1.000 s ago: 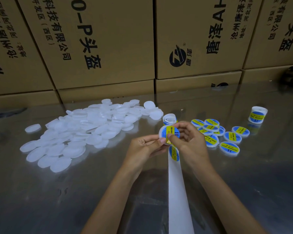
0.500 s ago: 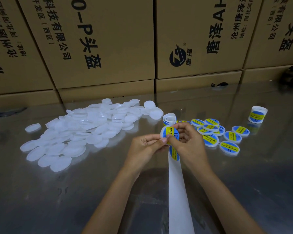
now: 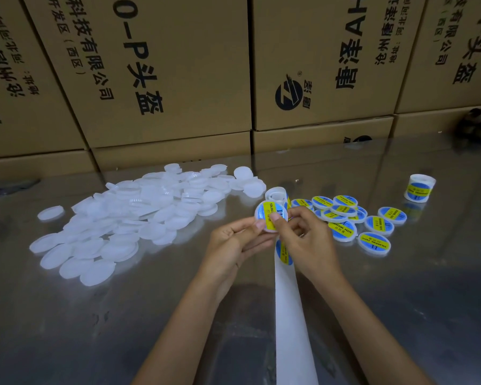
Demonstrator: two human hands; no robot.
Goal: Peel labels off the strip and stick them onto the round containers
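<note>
- A white strip (image 3: pixel 292 315) runs up the table (image 3: pixel 122 329) toward the hands.
- Left hand (image 3: pixel 233 243) and right hand (image 3: pixel 303 234) pinch a container (image 3: pixel 270 215), its label on.
- Right: about ten labelled containers (image 3: pixel 353 220).
- Left: a big unlabelled pile (image 3: pixel 134 215) remains.

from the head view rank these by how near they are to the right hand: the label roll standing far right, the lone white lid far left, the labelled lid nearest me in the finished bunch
1. Nearest the right hand: the blue-and-yellow labelled round lid, just to its right at the bunch's near edge.
2. The upright white roll of blue-and-yellow labels, farther right and back.
3. Farthest: the lone plain white round lid, far left beyond the unlabelled pile.
</note>
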